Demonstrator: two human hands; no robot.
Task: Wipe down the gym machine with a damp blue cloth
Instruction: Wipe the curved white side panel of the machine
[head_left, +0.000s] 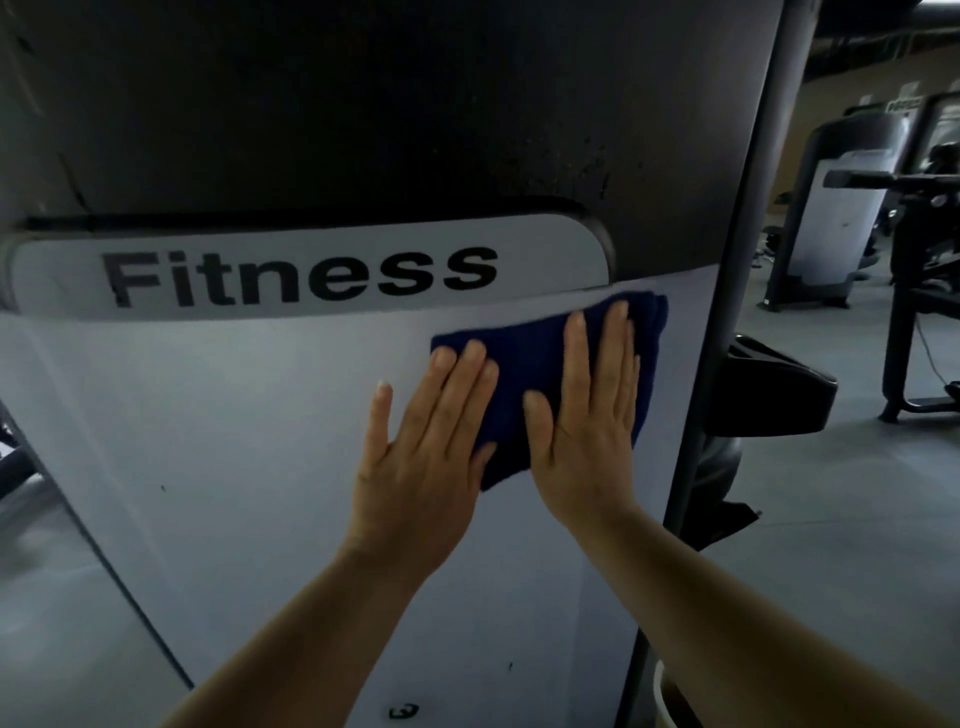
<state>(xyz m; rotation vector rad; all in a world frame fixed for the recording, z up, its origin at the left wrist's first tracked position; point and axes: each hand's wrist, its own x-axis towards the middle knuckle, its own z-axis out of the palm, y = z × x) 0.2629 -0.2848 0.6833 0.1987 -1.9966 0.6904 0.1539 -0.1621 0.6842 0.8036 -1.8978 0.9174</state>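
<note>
both forearms rise from six o'clock to the hands: the left hand (426, 457) and right hand (587, 415) lie flat, fingers straight, pressing the folded blue cloth (524, 358) against the pale panel (234, 441) of the gym machine (363, 130). it sits at four o'clock of the "fitness" label (301, 275), beside the dark upright post (727, 312). wiping seems underway; next likely calls for sweeping toward nine o'clock under steady pressure.
</note>
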